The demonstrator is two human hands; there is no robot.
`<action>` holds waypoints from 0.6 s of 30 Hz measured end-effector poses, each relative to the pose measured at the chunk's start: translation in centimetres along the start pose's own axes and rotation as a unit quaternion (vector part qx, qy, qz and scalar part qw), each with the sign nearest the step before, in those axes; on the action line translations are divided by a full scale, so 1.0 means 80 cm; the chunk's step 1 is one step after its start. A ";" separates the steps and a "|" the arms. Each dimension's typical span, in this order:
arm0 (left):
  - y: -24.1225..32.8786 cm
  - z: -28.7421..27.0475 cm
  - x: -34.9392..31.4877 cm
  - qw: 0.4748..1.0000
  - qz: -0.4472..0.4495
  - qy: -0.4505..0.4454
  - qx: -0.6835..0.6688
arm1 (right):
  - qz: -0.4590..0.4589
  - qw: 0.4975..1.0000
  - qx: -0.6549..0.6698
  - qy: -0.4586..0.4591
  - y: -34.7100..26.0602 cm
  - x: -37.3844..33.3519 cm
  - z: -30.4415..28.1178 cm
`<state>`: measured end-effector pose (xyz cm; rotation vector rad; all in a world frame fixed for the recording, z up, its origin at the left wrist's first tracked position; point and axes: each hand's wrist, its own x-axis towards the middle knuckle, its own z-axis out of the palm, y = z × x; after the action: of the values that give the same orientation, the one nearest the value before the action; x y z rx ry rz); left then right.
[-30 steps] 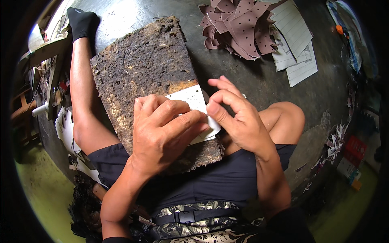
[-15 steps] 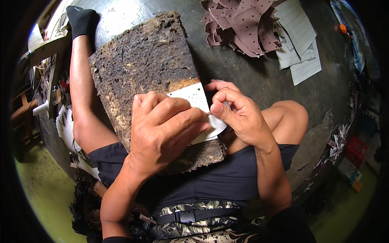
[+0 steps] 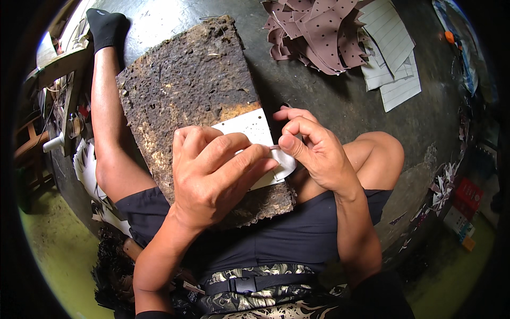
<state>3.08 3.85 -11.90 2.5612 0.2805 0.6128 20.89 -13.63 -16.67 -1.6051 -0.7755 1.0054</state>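
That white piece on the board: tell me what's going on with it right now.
A person sits on the floor with a rough, pitted dark board across their lap. The left hand presses flat on a white punched sheet lying on the board, while the right hand pinches a small thin tool at the sheet's edge, thumb and forefinger closed on it. A heap of mauve perforated cut pieces and some lined paper sheets lie on the floor beyond.
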 end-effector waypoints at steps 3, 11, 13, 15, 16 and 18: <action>0.001 0.000 -0.001 1.000 0.020 0.005 0.022 | 0.020 1.000 0.020 -0.006 -0.002 -0.002 -0.002; 0.007 -0.004 0.000 0.997 0.032 -0.048 0.044 | -0.021 0.996 -0.077 0.041 -0.003 -0.006 -0.006; 0.010 -0.004 0.002 0.998 0.011 -0.049 0.036 | -0.038 0.991 -0.108 0.072 -0.009 -0.009 -0.008; 0.017 -0.004 0.004 0.999 -0.015 -0.042 0.024 | -0.052 0.987 -0.129 0.084 -0.020 -0.017 -0.012; 0.024 -0.008 0.004 0.998 -0.040 -0.048 0.023 | -0.055 0.984 -0.138 0.093 -0.026 -0.021 -0.015; 0.041 -0.012 0.004 0.996 -0.084 -0.015 -0.033 | -0.079 0.980 -0.145 0.111 -0.042 -0.033 -0.016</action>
<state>3.15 1.52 -9.37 2.4512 0.4524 0.5118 20.91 -15.62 -12.72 -1.8350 -0.9096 0.6066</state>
